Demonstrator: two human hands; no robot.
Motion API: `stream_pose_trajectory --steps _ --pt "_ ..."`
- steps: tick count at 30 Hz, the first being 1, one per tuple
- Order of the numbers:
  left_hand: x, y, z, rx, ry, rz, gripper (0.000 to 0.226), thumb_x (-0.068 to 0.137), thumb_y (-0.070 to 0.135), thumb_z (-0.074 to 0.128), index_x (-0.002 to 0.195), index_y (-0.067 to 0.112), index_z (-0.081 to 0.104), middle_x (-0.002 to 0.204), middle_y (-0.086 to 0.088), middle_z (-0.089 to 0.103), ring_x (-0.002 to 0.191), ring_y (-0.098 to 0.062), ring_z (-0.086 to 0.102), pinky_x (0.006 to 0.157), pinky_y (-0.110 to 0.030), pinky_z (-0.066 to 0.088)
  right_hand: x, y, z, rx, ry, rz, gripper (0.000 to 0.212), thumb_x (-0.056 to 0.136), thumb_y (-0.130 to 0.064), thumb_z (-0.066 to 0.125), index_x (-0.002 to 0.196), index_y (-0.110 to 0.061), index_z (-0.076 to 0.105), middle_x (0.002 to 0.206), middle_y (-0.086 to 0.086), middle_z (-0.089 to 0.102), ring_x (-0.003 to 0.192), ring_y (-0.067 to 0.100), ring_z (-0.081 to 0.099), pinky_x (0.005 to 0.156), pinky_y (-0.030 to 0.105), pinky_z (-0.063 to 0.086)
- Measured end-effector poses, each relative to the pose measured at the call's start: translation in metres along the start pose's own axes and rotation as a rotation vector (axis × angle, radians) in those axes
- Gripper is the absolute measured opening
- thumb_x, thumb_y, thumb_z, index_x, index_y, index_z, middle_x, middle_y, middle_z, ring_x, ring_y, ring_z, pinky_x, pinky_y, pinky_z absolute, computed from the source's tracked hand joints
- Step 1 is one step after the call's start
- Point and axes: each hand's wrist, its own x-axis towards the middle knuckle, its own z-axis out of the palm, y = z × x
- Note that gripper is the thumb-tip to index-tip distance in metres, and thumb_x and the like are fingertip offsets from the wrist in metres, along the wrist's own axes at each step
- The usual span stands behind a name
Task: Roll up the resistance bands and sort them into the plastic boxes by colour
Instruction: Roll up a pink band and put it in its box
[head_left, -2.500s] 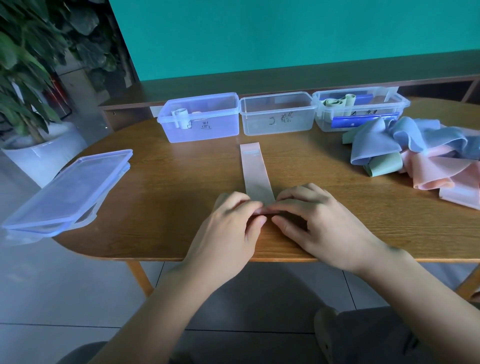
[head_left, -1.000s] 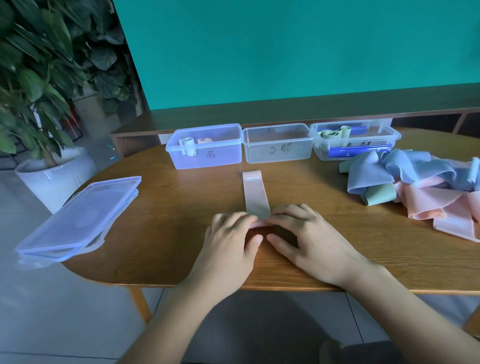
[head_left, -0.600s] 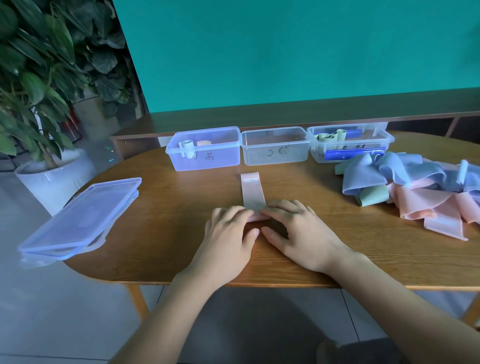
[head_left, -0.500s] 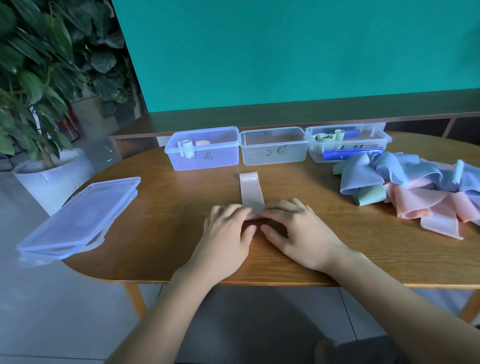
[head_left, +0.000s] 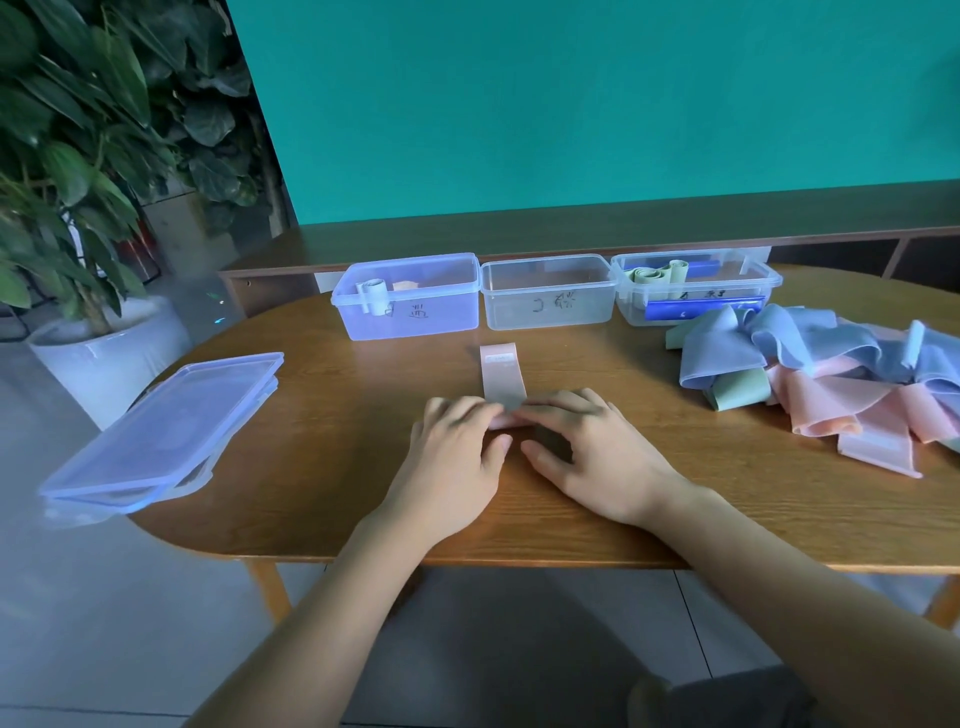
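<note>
pink band (head_left: 502, 382) half rolled, pinched by left hand (head_left: 457, 457) and right hand (head_left: 592, 457); pile (head_left: 810, 379) right of it unrolled, few rolls boxed.

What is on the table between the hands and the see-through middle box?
In the head view, only the flat pink resistance band lies there, running from the fingers toward the clear middle plastic box.

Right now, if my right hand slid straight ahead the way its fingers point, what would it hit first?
The right hand already touches the pink band; its fingers point forward and slightly left, so beyond it probably the middle clear box, though depth is unclear.
</note>
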Motion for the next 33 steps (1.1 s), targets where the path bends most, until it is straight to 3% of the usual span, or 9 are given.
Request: stream_pose_trajectory --steps 3,6,12,18,24,33 --pt "0.003 0.0 0.001 0.015 -0.029 -0.007 0.037 0.103 0.037 0.047 0.138 0.028 0.053 0.139 0.012 0.05 0.126 -0.019 0.035 0.109 -0.042 0.035 0.001 0.001 -0.001 -0.032 -0.038 0.014 0.043 0.096 -0.053 0.04 0.138 -0.05 0.048 0.142 -0.017 0.053 0.126 0.016 0.046 0.106 0.041 0.04" --pt "0.003 0.0 0.0 0.013 0.0 -0.003 0.042 0.102 0.036 0.048 0.143 0.026 0.049 0.144 0.01 0.048 0.13 -0.018 0.034 0.111 -0.043 0.033 0.005 0.003 -0.001 -0.065 -0.049 0.029 0.042 0.099 -0.048 0.047 0.141 -0.044 0.05 0.146 -0.017 0.051 0.129 0.017 0.045 0.107 0.043 0.04" --pt "0.005 0.0 0.0 0.02 -0.012 0.012 0.033 0.103 0.033 0.046 0.136 0.03 0.054 0.138 0.013 0.05 0.125 -0.018 0.035 0.107 -0.04 0.033 0.012 0.003 -0.002 -0.036 -0.05 0.017 0.039 0.098 -0.043 0.05 0.137 -0.052 0.047 0.142 -0.023 0.053 0.128 0.017 0.046 0.106 0.041 0.038" --pt "0.012 -0.004 0.002 0.035 -0.037 0.0 0.036 0.104 0.035 0.044 0.139 0.028 0.051 0.143 0.012 0.049 0.127 -0.019 0.036 0.108 -0.042 0.034 0.016 0.007 -0.002 0.002 -0.05 -0.018 0.042 0.095 -0.048 0.043 0.137 -0.051 0.046 0.142 -0.021 0.055 0.131 0.015 0.046 0.11 0.046 0.04" --pt "0.013 -0.005 0.003 0.04 0.031 0.034 0.034 0.101 0.03 0.05 0.135 0.026 0.055 0.137 0.011 0.052 0.125 -0.019 0.037 0.107 -0.042 0.037 0.021 0.009 -0.002 -0.001 -0.063 -0.008 0.042 0.098 -0.043 0.048 0.139 -0.05 0.046 0.144 -0.021 0.053 0.132 0.018 0.047 0.112 0.047 0.037" --pt "0.028 -0.011 0.007 0.061 -0.017 0.017 0.034 0.103 0.03 0.045 0.136 0.026 0.053 0.138 0.01 0.053 0.124 -0.021 0.038 0.105 -0.041 0.035 0.03 0.011 -0.004 -0.015 -0.071 -0.011 0.04 0.101 -0.038 0.05 0.141 -0.047 0.049 0.146 -0.016 0.054 0.135 0.017 0.044 0.114 0.044 0.036"
